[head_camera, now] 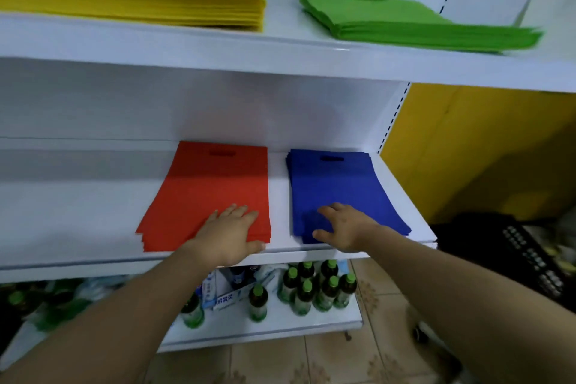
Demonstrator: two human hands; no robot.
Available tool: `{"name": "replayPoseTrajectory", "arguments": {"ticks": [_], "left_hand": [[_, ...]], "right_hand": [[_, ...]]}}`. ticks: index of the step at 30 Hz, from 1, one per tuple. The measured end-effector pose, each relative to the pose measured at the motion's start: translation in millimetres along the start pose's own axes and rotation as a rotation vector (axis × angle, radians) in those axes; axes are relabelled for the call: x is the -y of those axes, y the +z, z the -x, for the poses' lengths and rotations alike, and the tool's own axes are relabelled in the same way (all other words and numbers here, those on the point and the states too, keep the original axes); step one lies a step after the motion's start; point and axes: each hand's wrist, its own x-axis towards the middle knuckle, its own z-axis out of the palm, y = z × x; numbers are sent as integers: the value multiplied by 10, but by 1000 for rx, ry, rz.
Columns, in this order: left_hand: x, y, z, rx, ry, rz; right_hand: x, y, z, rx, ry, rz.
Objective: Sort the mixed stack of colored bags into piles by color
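Note:
A pile of red bags [212, 187] and a pile of blue bags [339, 187] lie side by side on the middle white shelf [78, 212]. My left hand [230, 234] rests flat on the near right corner of the red pile, fingers straight, thumb at the shelf edge. On the near edge of the blue pile lies my right hand [341, 227], fingers spread and relaxed. On the top shelf [280, 50] sit a thick yellow pile [140, 0] at the left and a green pile [405, 22] at the right.
Below the middle shelf, the bottom shelf holds several green-capped bottles [314, 287] and a white-blue package [223, 293]. A yellow wall panel [483, 150] and a dark crate [514, 256] stand to the right. Tiled floor lies underneath.

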Motion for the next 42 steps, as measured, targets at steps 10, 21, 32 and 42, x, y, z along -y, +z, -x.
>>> {"name": "replayPoseTrajectory", "arguments": {"ticks": [10,21,32,42], "left_hand": [[-777,309,-508,-4,40,125],[-1175,725,-897,-123,-253,328],[-1298,814,-846,-201,-224,289],[-1267,733,-897,-165,-201,227]], "right_hand": [[-772,225,-245,-108,30,-61],[-1742,261,-745,-193,230,-359],[-1791,247,-820,-278,257,-490],[-1790,392,-764,-280,141,-412]]}}
